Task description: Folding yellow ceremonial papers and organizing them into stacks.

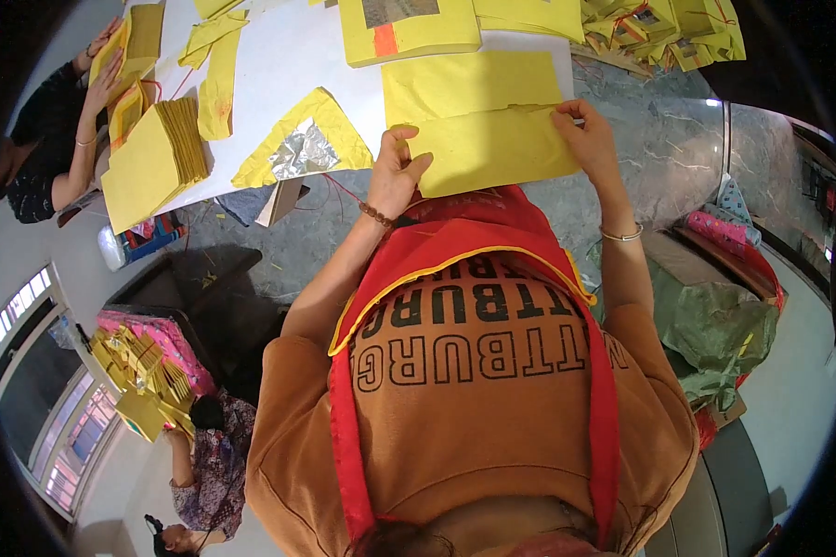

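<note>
Sheet (497, 153), long axis crosswise, left hand (397, 176) to right hand (593, 141)

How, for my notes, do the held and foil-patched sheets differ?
The held sheet looks plain and rectangular; the foil-patched sheet bears crinkled silver and looks triangular. Left hand and right hand grip the held sheet; the foil-patched sheet lies on the table. Both are yellow.
</note>
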Demonstrator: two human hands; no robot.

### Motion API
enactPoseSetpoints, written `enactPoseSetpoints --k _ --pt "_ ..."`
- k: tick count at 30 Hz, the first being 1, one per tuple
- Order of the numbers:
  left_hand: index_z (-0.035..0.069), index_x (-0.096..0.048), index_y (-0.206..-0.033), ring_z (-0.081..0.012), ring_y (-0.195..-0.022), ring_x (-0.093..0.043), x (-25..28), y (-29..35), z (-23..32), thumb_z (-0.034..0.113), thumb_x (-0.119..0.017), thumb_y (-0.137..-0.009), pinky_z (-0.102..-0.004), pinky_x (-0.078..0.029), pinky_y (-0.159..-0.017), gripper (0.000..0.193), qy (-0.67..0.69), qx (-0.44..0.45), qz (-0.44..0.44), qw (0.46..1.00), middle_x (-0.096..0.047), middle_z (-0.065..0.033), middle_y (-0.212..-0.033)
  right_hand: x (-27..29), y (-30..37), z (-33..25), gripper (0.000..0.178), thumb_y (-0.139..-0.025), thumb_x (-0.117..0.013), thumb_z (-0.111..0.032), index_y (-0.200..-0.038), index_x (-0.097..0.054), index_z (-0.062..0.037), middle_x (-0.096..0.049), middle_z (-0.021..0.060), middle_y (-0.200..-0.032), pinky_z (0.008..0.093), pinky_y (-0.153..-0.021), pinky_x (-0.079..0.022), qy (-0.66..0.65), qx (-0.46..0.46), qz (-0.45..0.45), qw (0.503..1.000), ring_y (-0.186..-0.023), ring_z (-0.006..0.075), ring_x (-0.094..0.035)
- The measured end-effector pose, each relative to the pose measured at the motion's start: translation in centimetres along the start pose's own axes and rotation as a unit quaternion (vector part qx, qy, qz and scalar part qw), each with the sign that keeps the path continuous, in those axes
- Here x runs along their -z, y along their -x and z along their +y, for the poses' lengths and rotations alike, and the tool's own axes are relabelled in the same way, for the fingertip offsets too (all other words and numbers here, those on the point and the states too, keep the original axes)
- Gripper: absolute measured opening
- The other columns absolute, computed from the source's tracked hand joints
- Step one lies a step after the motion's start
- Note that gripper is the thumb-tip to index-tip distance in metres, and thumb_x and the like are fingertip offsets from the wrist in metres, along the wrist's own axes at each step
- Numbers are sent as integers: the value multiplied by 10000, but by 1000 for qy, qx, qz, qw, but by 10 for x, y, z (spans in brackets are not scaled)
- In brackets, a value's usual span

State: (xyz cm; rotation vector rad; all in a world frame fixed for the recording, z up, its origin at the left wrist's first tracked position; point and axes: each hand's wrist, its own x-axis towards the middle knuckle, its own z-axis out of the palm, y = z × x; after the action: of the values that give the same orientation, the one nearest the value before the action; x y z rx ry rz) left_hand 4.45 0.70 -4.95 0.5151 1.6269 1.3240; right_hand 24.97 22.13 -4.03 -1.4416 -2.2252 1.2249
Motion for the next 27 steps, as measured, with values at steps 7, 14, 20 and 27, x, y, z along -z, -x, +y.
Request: enactPoseSetpoints --k 7,14,20,27 --pt "41 -309 -1198 -110 -642 -515 -4 -1 7 0 -579 -795 -222 -401 -540 487 -4 -32 43 999 -570 -74 -750 -2 5 -14 318 -764 -613 -214 -1047 -572 -76 -617 101 -831 342 -651 -458 -17 -16 20 1000 -728 234 -600" --pt "31 -235 -1284 -105 -619 -518 0 -12 15 37 -619 -781 -220 -404 -517 633 -4 -18 49 999 -561 -70 -756 -7 4 -3 319 -766 -603 -188 -1077 -586 -119 -607 103 -822 339 -656 -455 4 28 8 1000 -724 241 -585" --pt "1 -276 -1249 -62 -503 -432 1 -22 25 108 -651 -777 -210 -334 -408 612 45 57 63 995 -450 8 -644 -9 1 1 302 -774 -617 -158 -1065 -594 -84 -575 57 -770 257 -633 -445 28 39 16 999 -684 130 -534" --pt "5 -398 -1120 -52 -483 -416 1 -33 22 103 -655 -778 -201 -324 -398 439 121 82 90 985 -448 25 -641 -8 2 0 300 -757 -599 -193 -1045 -603 -111 -609 122 -865 353 -693 -456 34 46 22 998 -784 266 -584"
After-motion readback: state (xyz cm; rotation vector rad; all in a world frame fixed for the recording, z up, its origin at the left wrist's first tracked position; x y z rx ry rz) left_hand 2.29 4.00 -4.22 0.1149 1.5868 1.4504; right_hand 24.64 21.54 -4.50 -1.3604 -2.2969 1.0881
